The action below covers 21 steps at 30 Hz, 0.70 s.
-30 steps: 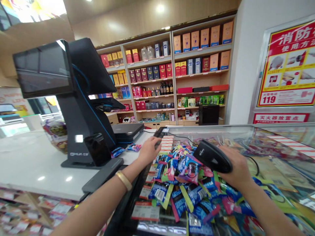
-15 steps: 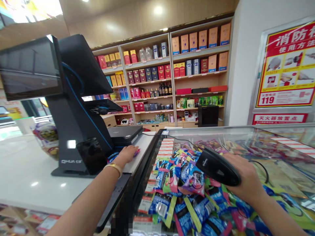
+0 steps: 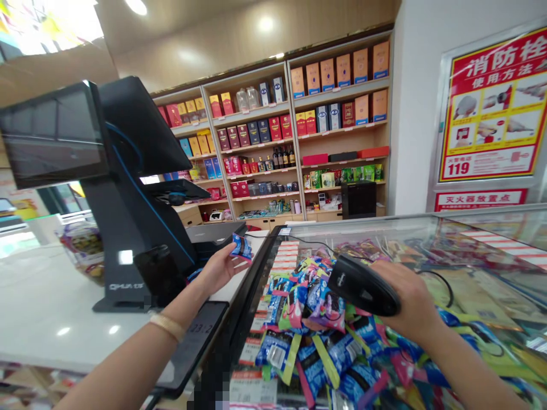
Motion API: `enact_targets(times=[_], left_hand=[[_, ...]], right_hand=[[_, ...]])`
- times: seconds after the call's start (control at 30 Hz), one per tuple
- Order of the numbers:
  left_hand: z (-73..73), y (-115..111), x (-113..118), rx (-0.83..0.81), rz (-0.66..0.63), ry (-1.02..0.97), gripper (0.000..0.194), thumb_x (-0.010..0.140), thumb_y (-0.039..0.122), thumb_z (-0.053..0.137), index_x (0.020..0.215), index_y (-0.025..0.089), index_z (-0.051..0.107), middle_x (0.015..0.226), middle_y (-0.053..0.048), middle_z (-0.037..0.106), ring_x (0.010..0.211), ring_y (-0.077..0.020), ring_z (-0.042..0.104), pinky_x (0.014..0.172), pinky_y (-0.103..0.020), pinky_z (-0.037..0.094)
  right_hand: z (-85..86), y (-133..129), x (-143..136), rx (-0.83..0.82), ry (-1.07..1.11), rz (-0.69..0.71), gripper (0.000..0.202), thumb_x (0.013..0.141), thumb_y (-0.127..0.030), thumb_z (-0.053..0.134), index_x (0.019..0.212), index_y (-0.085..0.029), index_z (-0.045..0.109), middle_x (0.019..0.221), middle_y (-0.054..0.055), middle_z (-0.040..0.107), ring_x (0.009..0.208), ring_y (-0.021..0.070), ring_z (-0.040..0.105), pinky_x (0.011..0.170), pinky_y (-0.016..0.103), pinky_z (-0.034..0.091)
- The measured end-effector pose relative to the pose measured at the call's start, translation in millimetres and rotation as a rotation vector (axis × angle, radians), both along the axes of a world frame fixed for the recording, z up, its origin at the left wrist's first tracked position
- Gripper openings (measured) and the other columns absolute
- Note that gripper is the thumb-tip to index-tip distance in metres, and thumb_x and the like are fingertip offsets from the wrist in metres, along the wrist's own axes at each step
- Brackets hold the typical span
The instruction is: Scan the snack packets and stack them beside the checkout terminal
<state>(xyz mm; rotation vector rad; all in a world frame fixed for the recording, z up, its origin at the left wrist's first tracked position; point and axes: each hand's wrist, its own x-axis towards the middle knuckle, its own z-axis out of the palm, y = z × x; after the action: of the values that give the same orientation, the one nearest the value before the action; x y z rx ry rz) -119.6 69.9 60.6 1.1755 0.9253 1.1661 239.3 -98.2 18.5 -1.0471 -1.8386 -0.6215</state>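
My left hand is closed on a small blue snack packet, pinched by its edge near the counter's end. A bracelet circles that wrist. In my right hand is a black barcode scanner, pointing left above a heap of snack packets in blue, pink and green wrappers. The heap lies on a glass display case. A cable runs from near the scanner toward the counter behind.
A black point-of-sale terminal with two screens stands on the white counter at left. A dark flat panel lies below my left forearm. Shelves of boxes and bottles line the back wall. A red fire-safety poster hangs at right.
My left hand has lifted and turned palm-up, bringing the blue packet into clear view. My right hand with the scanner appears slightly farther left; the whole view has shifted a little.
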Motion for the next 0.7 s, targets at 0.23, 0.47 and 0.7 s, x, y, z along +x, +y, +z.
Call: enact_targets(times=[0.23,0.47,0.7], left_hand=[[7.1,-66,33,-0.077,-0.178,-0.170,0.026,0.094,0.026,0.045,0.101,0.009,0.063,0.086,-0.012,0.072,0.072,-0.0177,0.069,0.068,-0.030,0.058],[-1.0,-84,45,0.006,-0.339,-0.209,0.024,0.089,0.024,0.056,0.109,0.013,0.062,0.098,-0.009,0.072,0.081,-0.0173,0.069,0.078,-0.030,0.057],[-3.5,-91,54,-0.001,-0.354,-0.147,0.036,0.089,0.027,0.056,0.123,0.017,0.055,0.108,-0.010,0.069,0.090,-0.0208,0.069,0.079,-0.033,0.057]], right_hand=[[7.5,-7,-14,-0.096,0.016,0.082,0.015,0.072,-0.024,0.054,0.084,-0.020,0.061,0.069,0.003,0.061,0.064,0.0177,0.054,0.059,0.028,0.036],[5.6,-5,-16,-0.233,0.056,0.076,0.019,0.065,-0.018,0.054,0.081,-0.020,0.063,0.072,0.004,0.062,0.068,0.0183,0.056,0.062,0.028,0.037],[8.0,-6,-16,-0.278,0.059,0.059,0.017,0.065,-0.018,0.054,0.080,-0.020,0.063,0.071,0.003,0.061,0.070,0.0185,0.057,0.063,0.028,0.040]])
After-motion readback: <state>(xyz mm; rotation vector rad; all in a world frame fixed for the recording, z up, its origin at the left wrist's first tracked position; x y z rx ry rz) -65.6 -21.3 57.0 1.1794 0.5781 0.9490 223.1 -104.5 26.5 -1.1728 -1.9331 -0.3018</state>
